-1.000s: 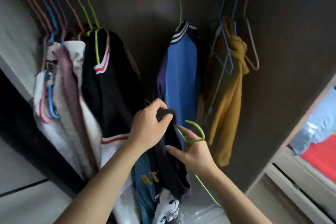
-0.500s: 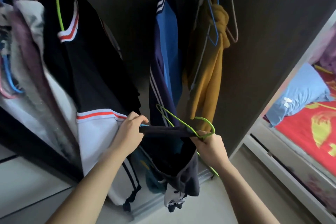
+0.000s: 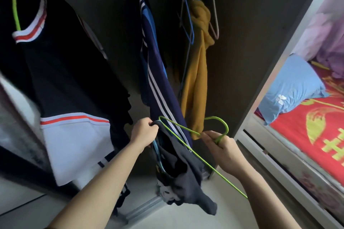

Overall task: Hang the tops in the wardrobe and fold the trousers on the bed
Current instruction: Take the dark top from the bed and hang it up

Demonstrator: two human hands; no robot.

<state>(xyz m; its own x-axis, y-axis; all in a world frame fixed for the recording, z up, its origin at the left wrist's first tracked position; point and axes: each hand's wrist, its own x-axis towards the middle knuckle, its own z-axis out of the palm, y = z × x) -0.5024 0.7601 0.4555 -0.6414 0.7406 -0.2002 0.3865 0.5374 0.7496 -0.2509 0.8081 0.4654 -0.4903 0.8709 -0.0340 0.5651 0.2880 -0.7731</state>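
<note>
Top [image 3: 178, 169] | left hand [image 3: 144, 132] pinches collar | right hand [image 3: 221, 145] grips green hanger [image 3: 186, 135] | risk: fabric slipping off wire

L hand [image 3: 144, 132] grips dark top [image 3: 178, 169]; R hand [image 3: 222, 147] holds green hanger [image 3: 197, 151].

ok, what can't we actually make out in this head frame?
- Wardrobe rail: cut off by the top edge; only the hanger necks show.
- Dark top: bunched in the left hand, so its print and shape are unreadable.
- Green hanger: far shoulder hidden in that cloth; neck covered by the right hand.
- Left edge: blurred, garments indistinct.
- Bed: cut off by the right edge.
</note>
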